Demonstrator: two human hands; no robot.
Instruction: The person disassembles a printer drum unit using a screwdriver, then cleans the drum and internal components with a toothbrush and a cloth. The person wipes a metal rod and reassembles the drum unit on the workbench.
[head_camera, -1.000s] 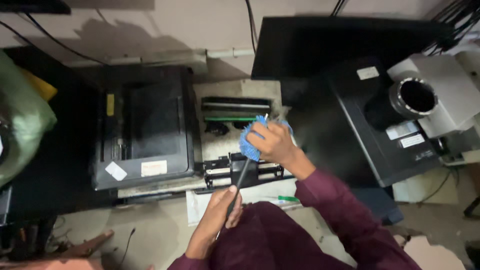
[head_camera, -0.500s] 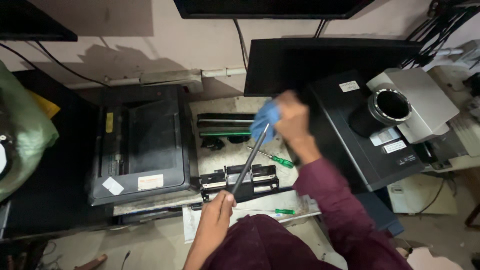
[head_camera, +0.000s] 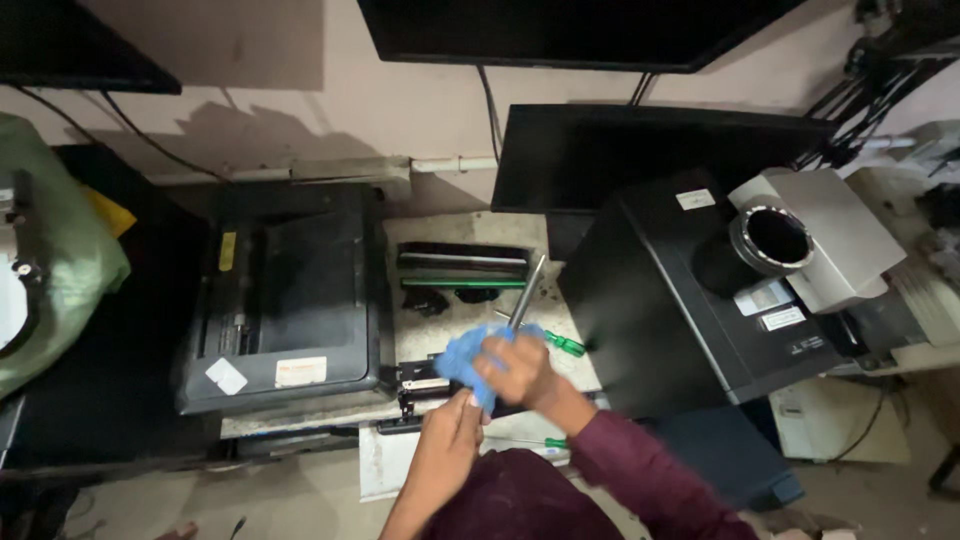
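Note:
My left hand (head_camera: 448, 445) grips the lower end of a thin grey metal rod (head_camera: 528, 288) that slants up and to the right over the work surface. Just above it, my right hand (head_camera: 518, 368) is wrapped around the rod through a blue cloth (head_camera: 455, 355). The two hands are close together, and the rod's upper end sticks out past the cloth. Under my hands lies a black cartridge part (head_camera: 420, 385). A green-handled screwdriver (head_camera: 566, 346) lies to the right of the cloth.
A dark grey printer (head_camera: 285, 300) stands at the left, with long cartridge parts (head_camera: 465, 265) beside it. A black box-shaped machine (head_camera: 680, 290) and a grey device with a round opening (head_camera: 800, 235) stand at the right. A dark monitor (head_camera: 650, 150) is behind, a green bag (head_camera: 60, 260) far left.
My right hand with the blue cloth has slid down the rod toward my left hand, baring the rod's upper end. The view has shifted a little.

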